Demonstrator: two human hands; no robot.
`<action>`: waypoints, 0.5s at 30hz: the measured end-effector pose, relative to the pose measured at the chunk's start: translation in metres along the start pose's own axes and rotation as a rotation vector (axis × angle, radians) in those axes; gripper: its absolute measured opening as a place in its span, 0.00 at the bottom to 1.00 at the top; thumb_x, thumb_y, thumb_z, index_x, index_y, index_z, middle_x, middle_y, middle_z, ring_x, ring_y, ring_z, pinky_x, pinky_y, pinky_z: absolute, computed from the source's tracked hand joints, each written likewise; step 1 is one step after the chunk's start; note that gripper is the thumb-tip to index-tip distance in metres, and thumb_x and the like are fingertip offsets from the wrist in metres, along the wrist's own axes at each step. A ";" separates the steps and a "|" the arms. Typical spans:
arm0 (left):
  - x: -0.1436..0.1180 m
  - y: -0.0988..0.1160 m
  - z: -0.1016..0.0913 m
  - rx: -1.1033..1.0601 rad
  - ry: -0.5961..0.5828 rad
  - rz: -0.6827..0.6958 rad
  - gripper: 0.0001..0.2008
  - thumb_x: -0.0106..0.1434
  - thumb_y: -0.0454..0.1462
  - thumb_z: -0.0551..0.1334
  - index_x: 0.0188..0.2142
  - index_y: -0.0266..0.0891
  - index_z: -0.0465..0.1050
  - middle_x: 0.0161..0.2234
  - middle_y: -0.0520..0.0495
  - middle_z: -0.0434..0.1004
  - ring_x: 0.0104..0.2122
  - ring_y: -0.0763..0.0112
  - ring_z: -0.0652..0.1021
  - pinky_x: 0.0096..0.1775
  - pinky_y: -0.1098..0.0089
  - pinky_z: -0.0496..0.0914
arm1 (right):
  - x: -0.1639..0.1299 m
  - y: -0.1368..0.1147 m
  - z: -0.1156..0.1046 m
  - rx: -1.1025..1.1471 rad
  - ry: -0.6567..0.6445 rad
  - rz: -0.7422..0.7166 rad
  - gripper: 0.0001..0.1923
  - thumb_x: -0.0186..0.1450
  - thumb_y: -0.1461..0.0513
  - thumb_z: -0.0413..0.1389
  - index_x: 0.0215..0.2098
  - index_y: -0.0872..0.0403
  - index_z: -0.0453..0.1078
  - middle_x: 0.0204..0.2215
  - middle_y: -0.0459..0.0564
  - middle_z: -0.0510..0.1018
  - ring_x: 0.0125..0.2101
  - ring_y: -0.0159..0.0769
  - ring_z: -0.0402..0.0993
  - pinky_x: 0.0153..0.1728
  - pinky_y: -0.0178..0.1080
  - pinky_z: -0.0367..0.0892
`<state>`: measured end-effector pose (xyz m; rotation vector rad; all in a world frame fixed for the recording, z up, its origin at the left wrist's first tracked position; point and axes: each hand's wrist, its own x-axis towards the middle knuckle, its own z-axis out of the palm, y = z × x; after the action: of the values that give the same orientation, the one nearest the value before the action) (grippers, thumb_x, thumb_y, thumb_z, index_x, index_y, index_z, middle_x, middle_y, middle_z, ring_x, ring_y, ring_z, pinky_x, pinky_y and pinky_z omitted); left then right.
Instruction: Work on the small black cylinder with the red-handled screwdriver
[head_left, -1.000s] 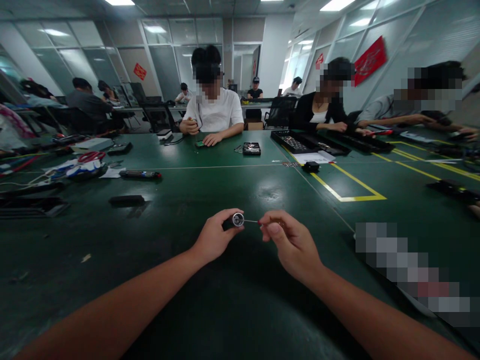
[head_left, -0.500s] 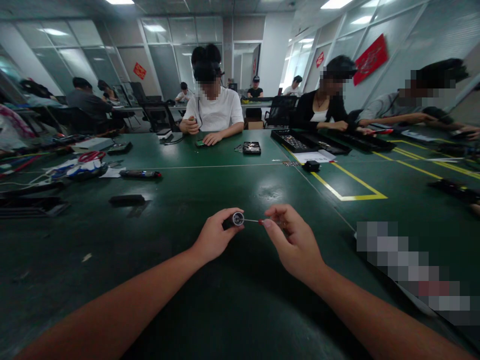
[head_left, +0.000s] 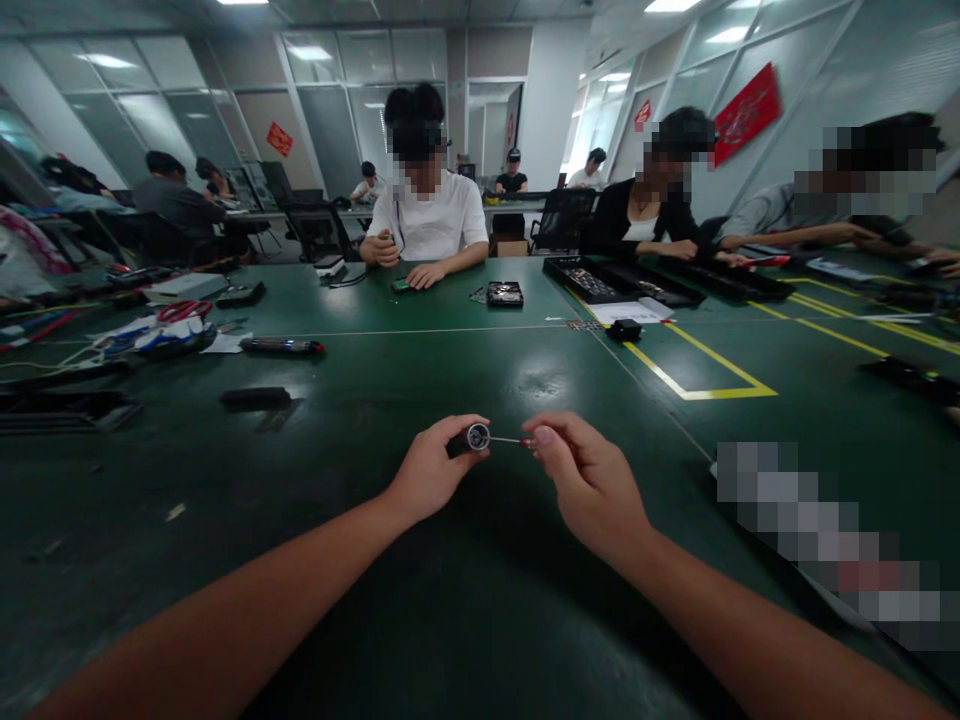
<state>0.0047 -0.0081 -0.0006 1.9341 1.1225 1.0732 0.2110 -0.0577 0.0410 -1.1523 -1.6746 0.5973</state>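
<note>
My left hand (head_left: 431,470) is closed around a short dark cylinder (head_left: 478,437) with a silver ring at its end, which faces me. Inside the ring some inner parts show, too small to make out. Pinched between the thumb and fingers of my right hand (head_left: 592,475) is a small screwdriver (head_left: 526,442) with a red handle. Its thin metal shaft runs level to the left and meets the cylinder's right side. The tip itself cannot be seen clearly. Both hands are held above the green table (head_left: 360,620).
A black block (head_left: 255,398) and a dark pen-like tool (head_left: 281,346) lie ahead on the left, near red-handled cables (head_left: 184,312). Beyond are a small black box (head_left: 624,330), black trays (head_left: 589,279) and yellow tape (head_left: 724,393). A person (head_left: 427,225) sits opposite; others work at right.
The thumb of my right hand has slid up and back along the screwdriver handle, and its fingers have curled closer. My left hand and the cylinder stay nearly still.
</note>
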 end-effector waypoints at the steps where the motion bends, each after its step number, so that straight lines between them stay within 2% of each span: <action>1: 0.000 0.000 0.000 0.000 0.005 -0.002 0.17 0.62 0.32 0.67 0.51 0.43 0.76 0.50 0.48 0.79 0.52 0.63 0.77 0.56 0.59 0.69 | 0.000 0.001 0.001 0.006 0.031 0.012 0.11 0.73 0.54 0.51 0.45 0.50 0.72 0.30 0.46 0.77 0.28 0.35 0.73 0.30 0.38 0.65; 5: -0.001 -0.001 0.001 0.030 0.000 0.008 0.18 0.62 0.32 0.67 0.52 0.44 0.76 0.50 0.48 0.79 0.52 0.62 0.77 0.57 0.57 0.68 | 0.001 0.003 0.004 0.070 0.090 0.036 0.11 0.73 0.53 0.52 0.47 0.50 0.71 0.36 0.50 0.80 0.37 0.39 0.77 0.39 0.42 0.70; 9: -0.002 0.001 0.000 0.066 -0.019 0.050 0.17 0.63 0.32 0.67 0.52 0.43 0.76 0.49 0.47 0.79 0.50 0.62 0.77 0.55 0.58 0.69 | 0.007 0.008 0.008 0.180 0.137 0.097 0.12 0.72 0.51 0.51 0.43 0.49 0.71 0.34 0.49 0.79 0.36 0.39 0.76 0.40 0.44 0.70; 12: -0.002 0.006 -0.001 0.108 -0.047 0.099 0.16 0.63 0.32 0.67 0.51 0.43 0.76 0.48 0.47 0.79 0.49 0.63 0.78 0.54 0.59 0.70 | 0.020 0.018 0.005 0.473 0.179 0.316 0.14 0.68 0.49 0.56 0.37 0.50 0.70 0.29 0.46 0.75 0.29 0.38 0.73 0.36 0.43 0.72; 14: -0.002 0.009 -0.002 0.139 -0.050 0.120 0.17 0.63 0.32 0.67 0.52 0.44 0.76 0.48 0.47 0.79 0.49 0.63 0.77 0.54 0.59 0.70 | 0.028 0.024 0.002 0.696 0.060 0.527 0.16 0.64 0.48 0.59 0.31 0.51 0.68 0.22 0.43 0.69 0.23 0.35 0.68 0.31 0.43 0.72; 15: -0.002 0.010 -0.002 0.150 -0.047 0.120 0.17 0.64 0.32 0.67 0.52 0.44 0.76 0.49 0.47 0.79 0.50 0.63 0.77 0.54 0.59 0.70 | 0.031 0.027 0.001 0.755 0.054 0.577 0.16 0.63 0.49 0.60 0.30 0.51 0.68 0.20 0.42 0.67 0.21 0.34 0.65 0.29 0.42 0.71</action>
<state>0.0056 -0.0137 0.0077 2.1572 1.1000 1.0253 0.2194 -0.0182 0.0328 -1.0415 -0.8938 1.3983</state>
